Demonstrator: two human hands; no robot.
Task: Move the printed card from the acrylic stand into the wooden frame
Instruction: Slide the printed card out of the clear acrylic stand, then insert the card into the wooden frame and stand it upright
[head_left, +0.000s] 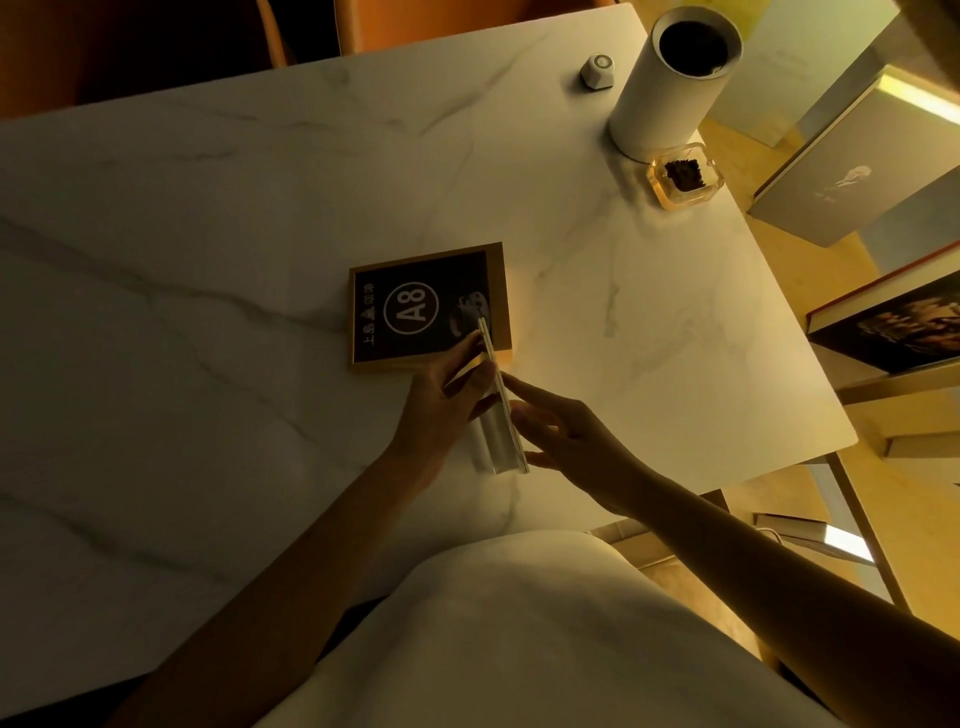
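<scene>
While the marble table (208, 260) is lying dim, the wooden frame (501, 301) is resting flat with a dark A8 card (415, 312) seemingly inside. The acrylic stand (501, 431) is standing upright just beside it, the left hand (441, 400) gripping it, the right hand (566, 441) spreading loose against it.

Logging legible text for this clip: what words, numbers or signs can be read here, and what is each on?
"A8" in a circle: dark printed card lying in the wooden frame.
"上島", a triangle mark, "咖啡": same card, left edge; characters small, reading uncertain.
Grey book: faint cover mark, unreadable.
Acrylic stand, seen edge-on: nothing readable.
</scene>
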